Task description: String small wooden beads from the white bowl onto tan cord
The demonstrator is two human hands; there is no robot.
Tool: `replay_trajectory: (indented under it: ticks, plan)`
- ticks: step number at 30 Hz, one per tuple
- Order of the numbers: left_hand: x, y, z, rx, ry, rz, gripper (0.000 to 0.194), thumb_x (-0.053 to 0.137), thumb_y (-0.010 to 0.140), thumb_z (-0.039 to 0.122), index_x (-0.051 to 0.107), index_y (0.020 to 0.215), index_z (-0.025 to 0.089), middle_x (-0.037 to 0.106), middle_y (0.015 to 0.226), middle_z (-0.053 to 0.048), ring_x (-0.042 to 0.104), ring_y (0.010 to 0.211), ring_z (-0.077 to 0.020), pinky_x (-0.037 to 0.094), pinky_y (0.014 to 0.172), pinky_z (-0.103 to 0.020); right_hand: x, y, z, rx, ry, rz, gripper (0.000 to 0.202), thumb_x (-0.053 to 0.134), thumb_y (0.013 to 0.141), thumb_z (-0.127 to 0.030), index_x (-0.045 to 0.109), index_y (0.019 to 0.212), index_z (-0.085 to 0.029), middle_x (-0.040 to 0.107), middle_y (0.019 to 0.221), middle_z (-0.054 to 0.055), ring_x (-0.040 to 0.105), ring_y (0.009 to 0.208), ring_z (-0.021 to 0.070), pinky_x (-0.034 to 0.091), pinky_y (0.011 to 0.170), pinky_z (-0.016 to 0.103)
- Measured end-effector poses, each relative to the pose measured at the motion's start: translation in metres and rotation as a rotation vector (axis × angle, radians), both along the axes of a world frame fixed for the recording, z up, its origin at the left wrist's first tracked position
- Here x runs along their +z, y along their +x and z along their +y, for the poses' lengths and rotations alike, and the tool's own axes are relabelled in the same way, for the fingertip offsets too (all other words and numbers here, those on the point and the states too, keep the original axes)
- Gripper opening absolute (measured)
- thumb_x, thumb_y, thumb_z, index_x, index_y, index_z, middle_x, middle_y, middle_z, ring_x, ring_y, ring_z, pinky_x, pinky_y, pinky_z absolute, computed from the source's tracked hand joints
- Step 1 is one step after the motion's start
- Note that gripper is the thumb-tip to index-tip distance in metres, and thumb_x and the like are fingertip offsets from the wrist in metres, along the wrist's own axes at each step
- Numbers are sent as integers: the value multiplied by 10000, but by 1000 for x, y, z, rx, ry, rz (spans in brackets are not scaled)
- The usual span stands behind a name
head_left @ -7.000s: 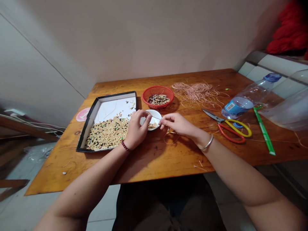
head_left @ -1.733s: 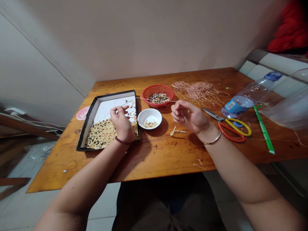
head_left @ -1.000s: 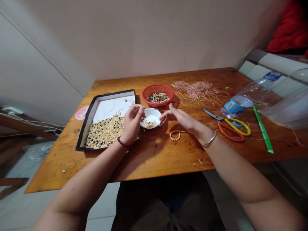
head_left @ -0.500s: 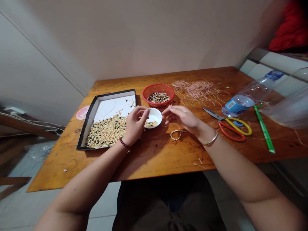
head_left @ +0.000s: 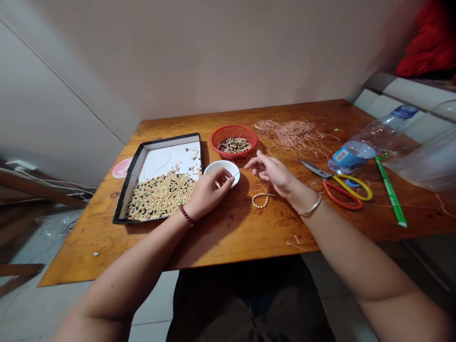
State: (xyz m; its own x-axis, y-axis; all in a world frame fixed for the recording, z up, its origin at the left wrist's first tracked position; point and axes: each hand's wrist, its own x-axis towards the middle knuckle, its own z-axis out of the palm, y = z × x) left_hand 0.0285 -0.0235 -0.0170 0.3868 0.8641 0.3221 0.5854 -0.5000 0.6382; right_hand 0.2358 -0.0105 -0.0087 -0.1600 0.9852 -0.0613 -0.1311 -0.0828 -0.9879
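Over the near side of a small white bowl [head_left: 231,167], my left hand [head_left: 213,187] pinches one end of a thin needle [head_left: 240,172]. My right hand [head_left: 270,172] is just right of the bowl, its thumb and forefinger closed at the needle's other end, with a fine thread hanging nearby. Below the right hand a loop of pale beads [head_left: 260,200] lies on the wooden table [head_left: 228,237]. The beads inside the bowl are mostly hidden by my left hand.
At left stands a black-edged tray [head_left: 123,202] of mixed beads. Behind the bowl is a red basket [head_left: 233,128] of beads, beside tangled pink string [head_left: 292,135]. Scissors [head_left: 344,190], a plastic bottle [head_left: 356,149] and a green strip [head_left: 392,192] are at right.
My left hand has moved down and turned over the bowl. The needle, level before, now slants down toward the left hand. The right hand has shifted slightly right.
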Motion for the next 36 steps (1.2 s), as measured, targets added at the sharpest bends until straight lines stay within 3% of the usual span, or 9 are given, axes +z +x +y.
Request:
replay_trajectory:
  ticks: [8, 15, 23, 30, 36]
  plan:
    - [2, 1, -1, -3, 3, 15, 210, 549, 904, 367, 601, 808, 189, 650, 753, -10, 540, 600, -110, 411, 572, -232, 3, -5, -4, -14, -40, 53, 379, 561, 886, -488, 550, 701, -158, 554, 627, 1, 449, 429, 53, 335, 408, 186]
    - [1, 0, 0, 18, 10, -22, 194, 558, 895, 347, 599, 796, 184, 667, 777, -26, 561, 629, -121, 430, 582, -239, 2, -10, -4, -16, 6, 77, 358, 577, 873, -472, 500, 705, -165, 427, 540, -60, 231, 380, 18, 113, 374, 173]
    - [1, 1, 1, 94, 8, -79, 167, 593, 862, 310, 560, 753, 188, 588, 630, 11, 509, 546, -108, 377, 531, -232, -1, -9, -4, 28, 23, 86, 361, 595, 852, -489, 493, 703, -175, 334, 492, -91, 190, 376, 26, 109, 372, 177]
    - [2, 1, 1, 124, 6, -100, 177, 593, 858, 321, 565, 748, 185, 569, 617, 12, 492, 542, -109, 357, 530, -228, 1, -10, -5, 21, -1, 131, 333, 601, 864, -444, 501, 713, -163, 405, 539, -69, 242, 394, 20, 137, 395, 172]
    - [7, 2, -3, 67, 22, -157, 214, 568, 888, 375, 599, 794, 186, 556, 608, 15, 483, 542, -105, 361, 536, -229, 9, -10, -12, 105, -45, 282, 309, 646, 830, -454, 528, 844, -168, 347, 568, -87, 200, 413, 23, 99, 401, 172]
